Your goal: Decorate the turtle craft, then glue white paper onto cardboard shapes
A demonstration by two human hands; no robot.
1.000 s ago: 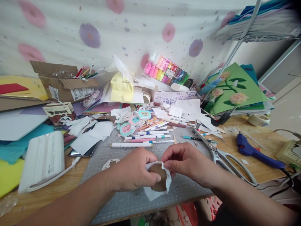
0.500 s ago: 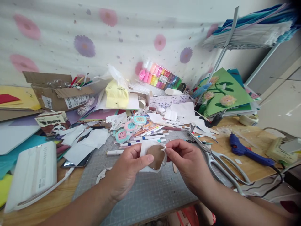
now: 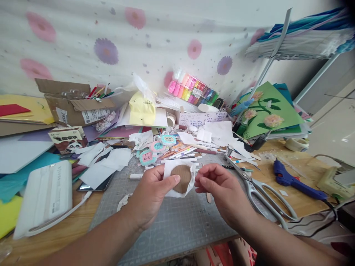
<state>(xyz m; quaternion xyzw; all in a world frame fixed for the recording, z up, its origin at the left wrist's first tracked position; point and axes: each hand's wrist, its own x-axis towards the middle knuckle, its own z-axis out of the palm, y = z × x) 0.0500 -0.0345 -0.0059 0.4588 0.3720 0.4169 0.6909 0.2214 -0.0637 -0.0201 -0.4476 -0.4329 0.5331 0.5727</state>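
Note:
In front of me my left hand [image 3: 154, 190] grips a piece of white paper [image 3: 168, 171] with a round brown disc [image 3: 181, 178] lying on it, the thumb pressed on the disc's left side. The paper's right edge is crumpled and turned up around the disc. Just right of that edge is my right hand [image 3: 217, 184], its fingers loosely bent and the thumb apart from the index finger. No paper shows between them. A grey cutting mat [image 3: 166, 225] lies below both hands.
Large scissors [image 3: 256, 192] lie right of my right hand, with a blue glue gun [image 3: 294, 181] beyond. Several markers [image 3: 180, 161] and three scalloped pastel pieces [image 3: 146, 157] sit behind the hands. At left are a white device [image 3: 44, 199] and paper scraps [image 3: 95, 173].
My right hand has let go of the paper's right edge and drawn slightly away. My left hand still holds the paper and disc. The whole view has shifted a little.

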